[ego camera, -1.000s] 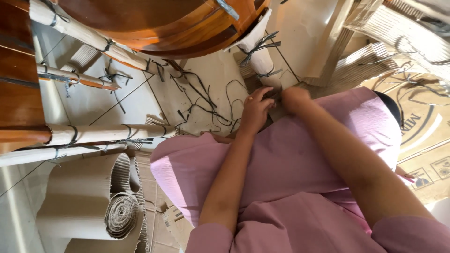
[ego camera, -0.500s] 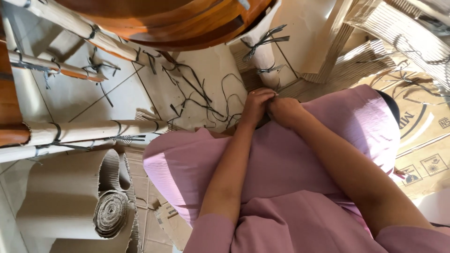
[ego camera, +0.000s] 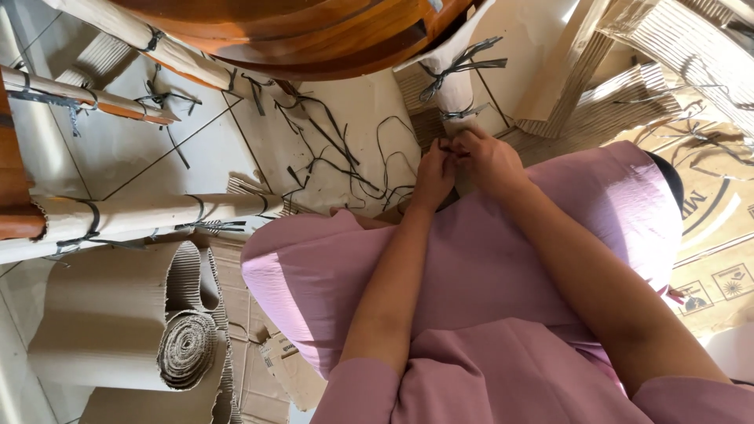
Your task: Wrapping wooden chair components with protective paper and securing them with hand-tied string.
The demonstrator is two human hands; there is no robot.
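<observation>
Both arms reached forward over the lap. Left hand and right hand met, fingers pinched on a black tie strip around the paper-wrapped furniture leg just ahead.

The floor is pale square tile with thin dark grout lines, lit brightly and evenly. A round, glossy reddish-brown wooden tabletop fills the upper edge, and furniture legs wrapped in brown corrugated paper and tied with dark straps lie across the tiles. A loose roll of corrugated brown cardboard sits at the lower left. Flattened printed cardboard sheets cover the floor on the right.
</observation>
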